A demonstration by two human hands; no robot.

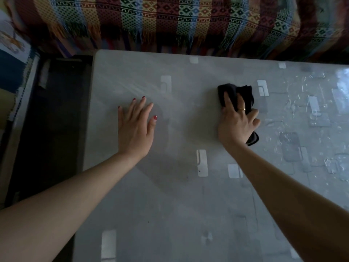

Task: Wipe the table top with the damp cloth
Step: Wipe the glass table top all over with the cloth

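Observation:
A grey glossy table top (pixel 175 195) with pale rectangle patterns fills most of the view. My right hand (pixel 237 122) presses a crumpled black cloth (pixel 243 94) flat onto the table, right of centre; the cloth sticks out above my fingers and below my palm. My left hand (pixel 137 125) lies flat on the table to the left, fingers spread, holding nothing. Wet smears and droplets glint on the table's right part (pixel 311 114).
A sofa draped in a striped, fringed woven blanket (pixel 170 21) runs along the table's far edge. A dark low piece of furniture (pixel 51 120) stands against the table's left edge. Patterned fabric (pixel 11 59) lies at far left.

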